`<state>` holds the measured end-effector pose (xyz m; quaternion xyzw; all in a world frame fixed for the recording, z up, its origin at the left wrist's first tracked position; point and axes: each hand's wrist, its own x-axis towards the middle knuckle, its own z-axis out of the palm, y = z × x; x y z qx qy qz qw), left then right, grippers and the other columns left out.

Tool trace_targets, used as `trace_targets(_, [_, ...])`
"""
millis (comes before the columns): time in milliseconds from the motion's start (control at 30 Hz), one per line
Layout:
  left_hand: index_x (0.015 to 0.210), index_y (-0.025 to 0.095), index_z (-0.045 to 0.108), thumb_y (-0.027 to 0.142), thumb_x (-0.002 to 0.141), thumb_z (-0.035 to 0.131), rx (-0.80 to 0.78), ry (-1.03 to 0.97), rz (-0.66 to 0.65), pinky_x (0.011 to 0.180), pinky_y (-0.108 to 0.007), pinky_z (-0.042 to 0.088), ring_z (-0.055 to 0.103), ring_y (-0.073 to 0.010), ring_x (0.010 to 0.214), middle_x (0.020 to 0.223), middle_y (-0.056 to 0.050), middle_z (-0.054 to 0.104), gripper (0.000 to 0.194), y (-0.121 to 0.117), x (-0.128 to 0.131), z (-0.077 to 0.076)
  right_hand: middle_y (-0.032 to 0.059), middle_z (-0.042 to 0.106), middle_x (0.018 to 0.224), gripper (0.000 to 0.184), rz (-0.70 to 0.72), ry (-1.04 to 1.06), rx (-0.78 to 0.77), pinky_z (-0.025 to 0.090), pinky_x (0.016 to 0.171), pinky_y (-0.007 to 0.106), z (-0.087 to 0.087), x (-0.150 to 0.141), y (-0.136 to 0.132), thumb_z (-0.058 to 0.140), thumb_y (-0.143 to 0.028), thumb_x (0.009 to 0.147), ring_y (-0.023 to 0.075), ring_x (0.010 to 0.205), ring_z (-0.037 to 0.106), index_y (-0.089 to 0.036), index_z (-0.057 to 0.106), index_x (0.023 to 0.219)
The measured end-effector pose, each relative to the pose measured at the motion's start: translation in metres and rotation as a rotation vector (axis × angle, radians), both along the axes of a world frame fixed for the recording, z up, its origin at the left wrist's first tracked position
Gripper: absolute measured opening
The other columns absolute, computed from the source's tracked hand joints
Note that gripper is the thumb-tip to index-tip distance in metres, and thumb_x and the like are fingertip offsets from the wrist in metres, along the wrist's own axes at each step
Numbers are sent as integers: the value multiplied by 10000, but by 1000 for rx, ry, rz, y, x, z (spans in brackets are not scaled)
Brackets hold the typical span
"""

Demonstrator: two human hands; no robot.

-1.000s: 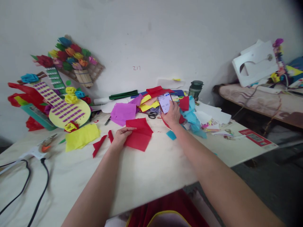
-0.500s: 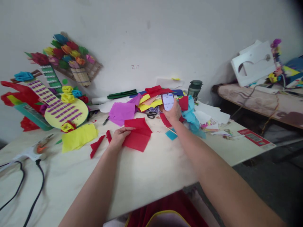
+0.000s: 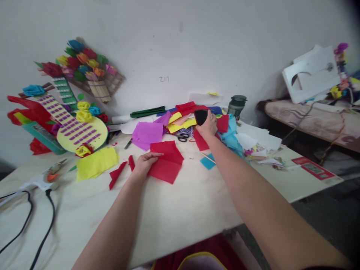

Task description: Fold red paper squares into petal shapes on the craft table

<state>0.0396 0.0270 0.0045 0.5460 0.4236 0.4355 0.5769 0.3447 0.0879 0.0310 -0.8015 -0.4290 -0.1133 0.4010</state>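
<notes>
The left hand [image 3: 144,165] pinches red paper [image 3: 168,167], well in from the tabletop's [image 3: 182,210] front edge. The right hand [image 3: 208,127] grips a phone [image 3: 201,117] near the back edge. Wall writing [image 3: 164,79] looks like 217.

Your sheet [image 3: 167,167]: plain red. Your phone [image 3: 200,117]: black screen. Guitar [image 3: 83,134]: pale yellow, purple dashes in rows. Bottle [image 3: 236,106]: dark green. Your garment [image 3: 218,245]: dark red, yellow trim.

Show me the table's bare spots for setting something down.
The widest lies between the left arm and right arm, from the red sheet to the near table edge. Another lies between the left arm and the black cord, in front of the yellow sheet. The back is crowded: purple sheet, scissors, paper heap by the right hand.
</notes>
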Motion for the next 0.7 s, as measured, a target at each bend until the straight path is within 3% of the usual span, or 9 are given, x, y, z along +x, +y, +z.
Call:
trace_targets(267, [818, 179, 729, 265, 576, 709, -81, 4, 13, 606, -273, 469, 623, -180, 674, 787, -49, 713, 258, 0, -1, 1, 206, 269, 1365, 906, -29, 15, -147, 430, 823, 458, -4, -2, 17, 684, -355, 643, 346, 1091, 469, -203, 214, 1403])
trace_targets(467, [936, 191, 723, 274, 612, 701, -67, -32, -21, 625, -278, 481, 637, -181, 688, 810, -48, 714, 335, 3, -2, -7, 207, 397, 1249, 849, -39, -22, -213, 423, 813, 437, -12, 4, 21, 686, -417, 647, 337, 1087, 466, -152, 305, 1357])
trace_targets(600, [938, 176, 723, 264, 607, 707, -62, -78, -16, 634, -283, 490, 644, -185, 691, 833, -57, 717, 343, 4, -3, -9, 215, 477, 1194, 557, -39, -161, -277, 356, 886, 506, 1, -8, 17, 646, -361, 699, 360, 1131, 421, -96, 519, 1172])
trace_targets(700, [984, 167, 708, 248, 607, 707, -61, -136, -33, 641, -284, 494, 649, -188, 698, 835, -64, 718, 385, 5, -5, -9, 207, 521, 1188, 374, 72, -234, -184, 333, 923, 489, 18, -33, 8, 576, -290, 761, 344, 1133, 441, -92, 591, 1078])
